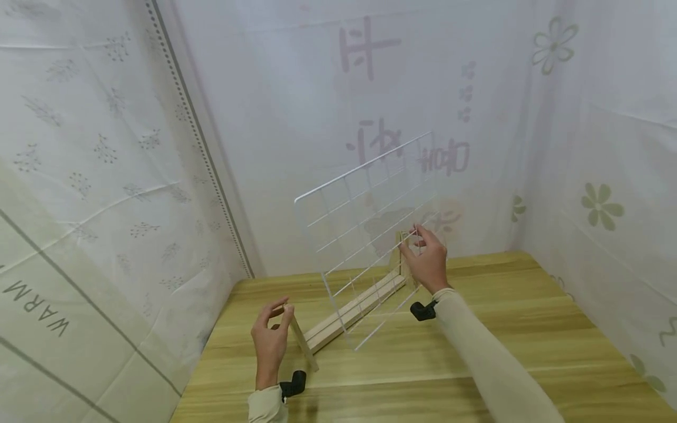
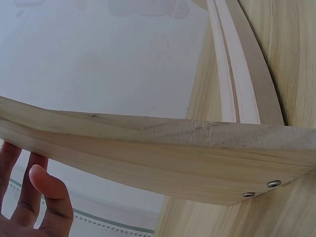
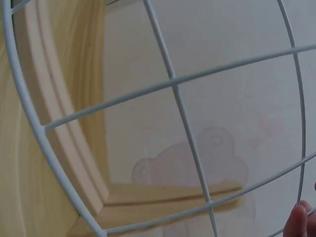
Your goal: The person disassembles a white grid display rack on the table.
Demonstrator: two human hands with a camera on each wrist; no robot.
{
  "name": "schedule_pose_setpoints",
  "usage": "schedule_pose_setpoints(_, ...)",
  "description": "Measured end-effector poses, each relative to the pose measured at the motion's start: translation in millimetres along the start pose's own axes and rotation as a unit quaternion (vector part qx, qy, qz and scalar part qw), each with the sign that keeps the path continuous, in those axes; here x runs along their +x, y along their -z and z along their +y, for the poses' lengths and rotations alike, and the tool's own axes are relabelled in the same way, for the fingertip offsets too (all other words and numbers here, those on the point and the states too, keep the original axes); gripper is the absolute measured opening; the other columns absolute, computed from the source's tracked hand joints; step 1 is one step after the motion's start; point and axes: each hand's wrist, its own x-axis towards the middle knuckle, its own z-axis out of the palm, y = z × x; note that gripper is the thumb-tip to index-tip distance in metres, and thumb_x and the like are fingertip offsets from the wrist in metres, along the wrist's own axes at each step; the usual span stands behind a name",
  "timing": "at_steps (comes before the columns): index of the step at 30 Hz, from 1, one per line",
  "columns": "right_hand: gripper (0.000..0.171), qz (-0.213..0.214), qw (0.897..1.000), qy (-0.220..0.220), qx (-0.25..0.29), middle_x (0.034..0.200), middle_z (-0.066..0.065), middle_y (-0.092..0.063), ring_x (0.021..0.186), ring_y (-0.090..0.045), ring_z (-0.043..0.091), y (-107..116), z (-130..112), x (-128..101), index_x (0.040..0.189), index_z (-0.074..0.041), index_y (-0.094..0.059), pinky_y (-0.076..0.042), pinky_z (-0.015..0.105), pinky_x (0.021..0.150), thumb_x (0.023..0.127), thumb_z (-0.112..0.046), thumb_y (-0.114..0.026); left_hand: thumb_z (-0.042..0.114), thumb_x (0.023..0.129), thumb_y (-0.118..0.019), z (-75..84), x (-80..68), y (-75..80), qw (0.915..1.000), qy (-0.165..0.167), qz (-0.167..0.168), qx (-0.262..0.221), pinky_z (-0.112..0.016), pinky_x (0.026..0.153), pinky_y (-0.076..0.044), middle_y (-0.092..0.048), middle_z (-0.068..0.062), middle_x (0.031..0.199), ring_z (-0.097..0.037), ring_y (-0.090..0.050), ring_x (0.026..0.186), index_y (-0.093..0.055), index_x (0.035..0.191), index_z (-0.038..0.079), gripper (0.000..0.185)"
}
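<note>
White wire grid panel (image 1: 370,235), upright, tilted

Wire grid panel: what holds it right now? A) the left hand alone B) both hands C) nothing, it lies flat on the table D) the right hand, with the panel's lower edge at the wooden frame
D: the right hand grips the wire grid panel beside the wooden frame; the left hand holds the frame's near upright only.

Wire grid (image 1: 370,235) above wooden frame (image 1: 351,314)
</note>
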Motion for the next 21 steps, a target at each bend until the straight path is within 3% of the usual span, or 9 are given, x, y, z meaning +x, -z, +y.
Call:
schedule_pose_setpoints(5,0.050,-0.013,0.999,0.016,-0.030,0.113,0.013,-0.064,0.085,-0.065,0.031,17.4,20.0,-8.8,0.124,-0.006,-0.056,-0.052,0.044,0.065,0.079,-0.020,-0.072,0.025,0.087,-0.064,1.5,-0.4,-0.2,1.0000,0.001,-0.003,0.003,-0.024,0.070,-0.045,-0.063,-0.002,0.115,-0.013,-0.054,0.097,-0.067,0.109,0.019,0.022)
schedule_pose_setpoints(12,0.048,-0.046,0.997,0.022,-0.055,0.113,0.013,-0.064,0.085,-0.064,0.032,41.7,38.6,-15.8,0.122,-0.004,-0.057,-0.050,0.046,0.073,0.078,-0.016,-0.072,0.026,0.088,-0.064,1.2,-0.3,1.3,1.0000,0.003,-0.003,0.004,-0.025,0.070,-0.044,-0.063,-0.002,0.116,-0.016,-0.054,0.099,-0.066,0.110,0.019,0.023)
schedule_pose_setpoints(21,0.049,-0.081,0.989,0.034,-0.120,0.111,0.013,-0.064,0.082,-0.065,0.032,64.3,60.2,-23.8,0.121,-0.004,-0.057,-0.051,0.045,0.072,0.078,-0.019,-0.074,0.025,0.087,-0.065,1.9,1.2,3.6,0.9998,-0.005,-0.015,0.010,-0.027,0.070,-0.047,-0.064,-0.003,0.114,-0.013,-0.054,0.096,-0.066,0.109,0.019,0.023)
